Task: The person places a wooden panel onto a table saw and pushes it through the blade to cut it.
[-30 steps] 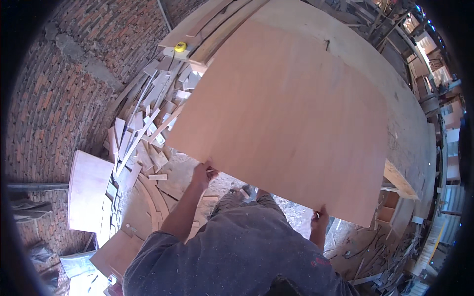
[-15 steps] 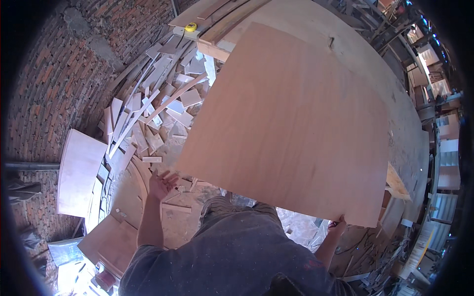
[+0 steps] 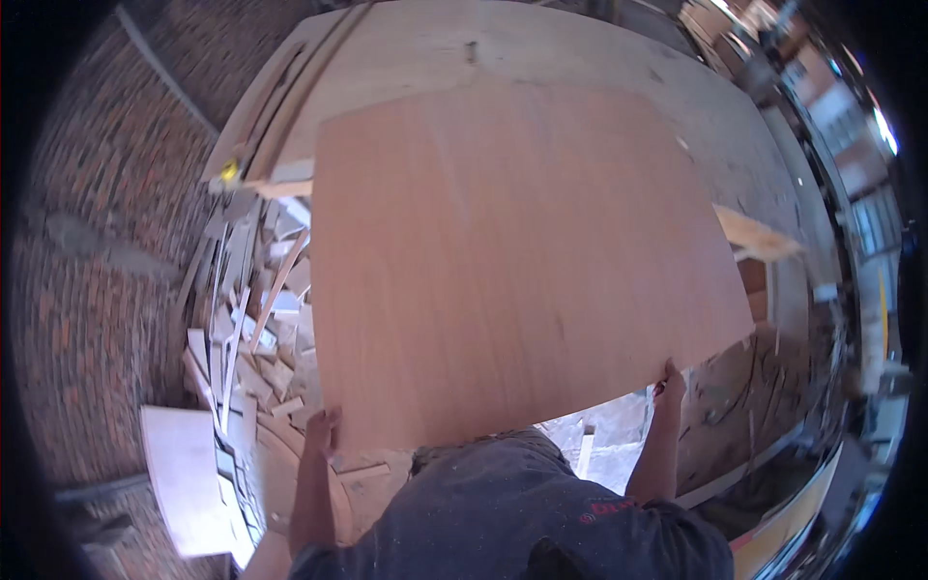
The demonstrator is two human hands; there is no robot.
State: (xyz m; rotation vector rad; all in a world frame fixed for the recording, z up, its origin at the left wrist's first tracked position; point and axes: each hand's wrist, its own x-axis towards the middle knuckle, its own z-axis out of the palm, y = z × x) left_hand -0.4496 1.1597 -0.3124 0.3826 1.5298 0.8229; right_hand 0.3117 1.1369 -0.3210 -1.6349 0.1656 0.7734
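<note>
A large reddish-brown plywood sheet (image 3: 512,271) spans the middle of the view, its far part lying over a wide pale worktable (image 3: 570,53). Its near edge juts out over my lap. My left hand (image 3: 324,432) is closed on the sheet's near left corner, with the fingertips at the edge. On the right, my right hand (image 3: 669,380) grips the near edge a little in from the right corner. Something small and dark shows at that hand, too small to name. The undersides of the sheet and of my grips are hidden.
Long wooden strips (image 3: 304,92) and a yellow tape measure (image 3: 229,171) lie at the table's left end. Wood offcuts (image 3: 259,377) pile up on the floor along the brick wall (image 3: 97,319). A pale board (image 3: 188,478) leans at lower left. A wooden beam (image 3: 754,232) protrudes at right.
My left hand, open beside the sheet before, has taken hold of its near left corner. The sheet has turned in view, its right side now farther off. The whole view has swung too.
</note>
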